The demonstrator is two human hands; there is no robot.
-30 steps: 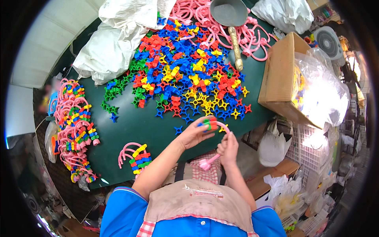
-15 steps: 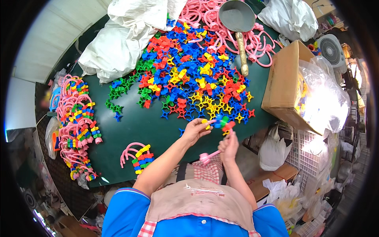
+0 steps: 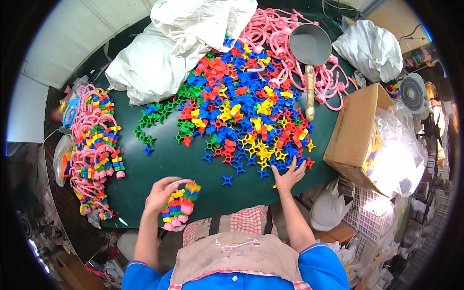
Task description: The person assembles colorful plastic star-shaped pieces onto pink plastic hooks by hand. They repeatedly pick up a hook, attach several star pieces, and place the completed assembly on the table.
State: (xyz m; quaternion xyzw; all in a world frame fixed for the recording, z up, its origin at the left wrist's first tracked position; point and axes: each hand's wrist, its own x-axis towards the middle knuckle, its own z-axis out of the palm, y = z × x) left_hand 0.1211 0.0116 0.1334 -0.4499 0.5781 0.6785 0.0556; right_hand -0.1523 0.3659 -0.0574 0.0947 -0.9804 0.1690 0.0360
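Observation:
My left hand (image 3: 161, 193) is closed on a pink plastic loop (image 3: 182, 181) strung with yellow, green, blue and red pieces. It holds the loop at the table's near edge, over other strung loops (image 3: 170, 212), which it partly hides. At the pile's near right edge, my right hand (image 3: 289, 178) reaches with fingers spread toward small star-shaped plastic pieces (image 3: 251, 116) in blue, red, yellow and green. Its fingertips are beside or touching the nearest pieces; I cannot tell which.
Finished-looking strung loops (image 3: 96, 140) are stacked along the table's left edge. Bare pink loops (image 3: 270, 29) lie at the back, with a long-handled grey pan (image 3: 311, 44) on them. White sacks (image 3: 150, 63) stand back left. A cardboard box (image 3: 355, 135) sits at the right.
My left hand has carried the strung loop left to the others at the near edge. My right hand has let go and moved to the pile, opening. The view has shifted slightly.

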